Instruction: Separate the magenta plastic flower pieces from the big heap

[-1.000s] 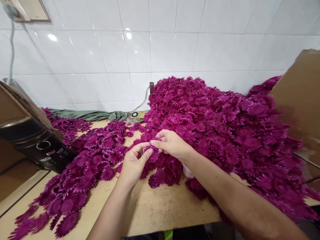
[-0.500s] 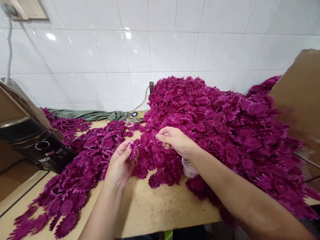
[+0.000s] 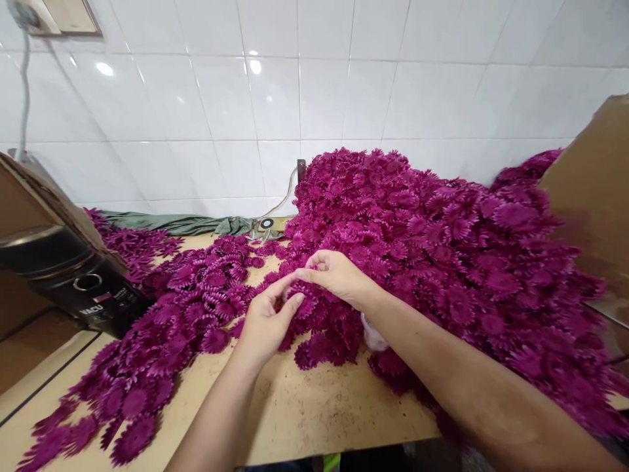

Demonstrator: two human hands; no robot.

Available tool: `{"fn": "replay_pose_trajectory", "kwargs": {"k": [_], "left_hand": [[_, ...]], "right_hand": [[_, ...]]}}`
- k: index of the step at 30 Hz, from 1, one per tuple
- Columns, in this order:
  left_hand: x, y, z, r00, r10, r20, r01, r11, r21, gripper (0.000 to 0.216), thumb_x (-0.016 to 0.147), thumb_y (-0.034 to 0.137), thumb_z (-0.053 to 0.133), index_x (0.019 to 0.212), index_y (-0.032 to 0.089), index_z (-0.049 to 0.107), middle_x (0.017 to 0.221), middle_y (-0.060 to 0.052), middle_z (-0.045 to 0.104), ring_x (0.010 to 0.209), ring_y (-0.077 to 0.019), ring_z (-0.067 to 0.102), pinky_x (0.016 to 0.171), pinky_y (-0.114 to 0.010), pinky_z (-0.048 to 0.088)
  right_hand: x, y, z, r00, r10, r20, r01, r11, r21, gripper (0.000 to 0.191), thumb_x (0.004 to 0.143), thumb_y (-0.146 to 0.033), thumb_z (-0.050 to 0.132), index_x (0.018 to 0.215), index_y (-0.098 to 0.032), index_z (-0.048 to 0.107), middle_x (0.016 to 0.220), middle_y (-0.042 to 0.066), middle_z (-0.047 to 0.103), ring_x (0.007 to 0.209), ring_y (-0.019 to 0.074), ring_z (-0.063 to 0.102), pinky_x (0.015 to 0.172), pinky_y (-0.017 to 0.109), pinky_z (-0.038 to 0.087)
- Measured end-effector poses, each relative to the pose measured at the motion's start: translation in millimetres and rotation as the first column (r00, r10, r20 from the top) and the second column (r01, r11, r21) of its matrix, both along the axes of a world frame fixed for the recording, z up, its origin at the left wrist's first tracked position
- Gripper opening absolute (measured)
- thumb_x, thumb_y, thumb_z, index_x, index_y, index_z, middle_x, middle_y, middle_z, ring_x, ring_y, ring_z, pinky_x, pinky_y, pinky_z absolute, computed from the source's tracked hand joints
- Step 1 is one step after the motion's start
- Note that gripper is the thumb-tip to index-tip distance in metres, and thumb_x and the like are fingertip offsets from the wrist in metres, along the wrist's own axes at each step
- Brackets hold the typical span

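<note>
A big heap of magenta fabric flower heads (image 3: 432, 242) covers the right half of the wooden table (image 3: 314, 413). A flatter spread of the same flowers (image 3: 162, 341) lies to the left. My left hand (image 3: 268, 321) and my right hand (image 3: 334, 275) meet at the heap's near edge. Thumb and fingers of both hands pinch one flower head (image 3: 303, 304) between them. The right fingers are curled; part of the flower is hidden under them.
A black appliance (image 3: 69, 278) sits at the left beside brown cardboard (image 3: 29, 196). More cardboard (image 3: 597, 190) stands at the right. A green cloth (image 3: 181, 224) and a cable lie along the white tiled wall. A white object (image 3: 372, 335) shows under my right wrist.
Half a second ago my left hand was off to the left holding a flower over the flat spread. It has come back right and now meets my right hand at the heap.
</note>
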State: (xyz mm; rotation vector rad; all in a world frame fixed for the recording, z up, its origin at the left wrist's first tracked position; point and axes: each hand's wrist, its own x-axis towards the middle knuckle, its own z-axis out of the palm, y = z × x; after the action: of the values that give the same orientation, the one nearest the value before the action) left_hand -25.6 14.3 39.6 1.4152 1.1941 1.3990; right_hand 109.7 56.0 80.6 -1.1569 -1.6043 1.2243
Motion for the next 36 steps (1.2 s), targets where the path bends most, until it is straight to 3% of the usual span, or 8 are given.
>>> {"fn": "replay_pose_trajectory", "kwargs": {"k": [4,11,16,21,26,29,32,36], "left_hand": [[4,5,-5.1,0.996,0.024,0.083,-0.021,0.999,-0.037,0.023,0.057,0.033,0.067,0.072,0.016,0.063,0.067,0.0,0.062,0.065,-0.0136,0.055,0.065,-0.026,0.044],[-14,7,-9.5,0.991,0.056,0.117,-0.049,0.997,-0.064,0.027,0.058,0.035,0.067,0.075,0.016,0.059,0.066,0.002,0.057,0.061,-0.0114,0.051,0.064,-0.024,0.041],[-23,14,-13.4,0.992,0.125,0.001,-0.124,0.988,-0.088,0.032,0.054,0.033,0.068,0.08,0.016,0.062,0.073,0.0,0.062,0.067,-0.0144,0.053,0.066,-0.027,0.04],[-23,17,-14.2,0.99,0.118,-0.077,-0.123,0.99,-0.072,0.019,0.056,0.033,0.065,0.067,0.017,0.063,0.06,0.001,0.059,0.059,-0.0135,0.05,0.058,-0.025,0.038],[-16,15,-13.1,0.99,0.117,-0.076,-0.121,0.991,-0.053,0.027,0.059,0.038,0.065,0.05,0.017,0.05,0.044,0.008,0.04,0.044,-0.0071,0.033,0.045,-0.02,0.028],[-11,14,-10.0,0.991,0.133,0.014,-0.132,0.989,-0.072,0.038,0.055,0.043,0.068,0.045,0.017,0.043,0.042,0.009,0.035,0.043,-0.0054,0.028,0.043,-0.019,0.024],[-7,13,-7.8,0.984,0.059,0.166,-0.037,0.99,-0.133,0.04,0.053,0.049,0.068,0.049,0.016,0.047,0.044,0.008,0.039,0.044,-0.0055,0.031,0.044,-0.019,0.027],[-5,7,-9.0,0.949,-0.035,0.312,0.091,0.982,-0.166,0.034,0.053,0.044,0.072,0.064,0.015,0.058,0.055,0.004,0.053,0.051,-0.0076,0.044,0.052,-0.02,0.035]], "right_hand": [[-3,-4,0.1,0.997,0.049,-0.068,-0.053,0.997,-0.055,0.03,0.058,-0.035,0.069,0.059,-0.017,0.046,0.042,-0.01,0.04,0.04,0.0041,0.029,0.043,0.02,0.022],[10,8,-1.4,0.993,-0.031,-0.11,0.032,0.999,0.006,0.026,0.064,-0.035,0.063,0.06,-0.018,0.045,0.046,-0.009,0.04,0.042,0.0054,0.03,0.046,0.021,0.024],[24,17,6.7,0.931,-0.261,0.254,0.151,0.912,0.382,0.009,0.071,-0.025,0.058,0.071,-0.017,0.06,0.069,0.002,0.056,0.067,0.0142,0.049,0.07,0.031,0.038],[16,2,8.6,0.808,-0.395,0.438,0.06,0.794,0.605,0.028,0.073,-0.031,0.058,0.096,-0.017,0.065,0.11,0.013,0.052,0.106,0.0258,0.043,0.091,0.041,0.031],[-6,-15,-0.7,0.873,-0.097,0.478,-0.175,0.853,0.492,0.024,0.073,-0.037,0.058,0.083,-0.016,0.064,0.081,0.005,0.059,0.075,0.0154,0.054,0.07,0.029,0.041],[-15,-15,-10.6,0.903,0.037,0.427,-0.209,0.907,0.365,0.019,0.071,-0.034,0.06,0.078,-0.016,0.061,0.071,0.001,0.061,0.063,0.0111,0.053,0.061,0.024,0.04],[-20,-12,-16.5,0.932,0.038,0.361,-0.159,0.936,0.313,0.01,0.071,-0.025,0.059,0.075,-0.016,0.058,0.068,0.0,0.061,0.061,0.01,0.054,0.059,0.022,0.039],[-21,-12,-12.9,0.91,-0.1,0.401,-0.083,0.907,0.413,0.007,0.073,-0.015,0.053,0.067,-0.017,0.056,0.061,0.0,0.059,0.056,0.0111,0.051,0.057,0.023,0.037]]}}
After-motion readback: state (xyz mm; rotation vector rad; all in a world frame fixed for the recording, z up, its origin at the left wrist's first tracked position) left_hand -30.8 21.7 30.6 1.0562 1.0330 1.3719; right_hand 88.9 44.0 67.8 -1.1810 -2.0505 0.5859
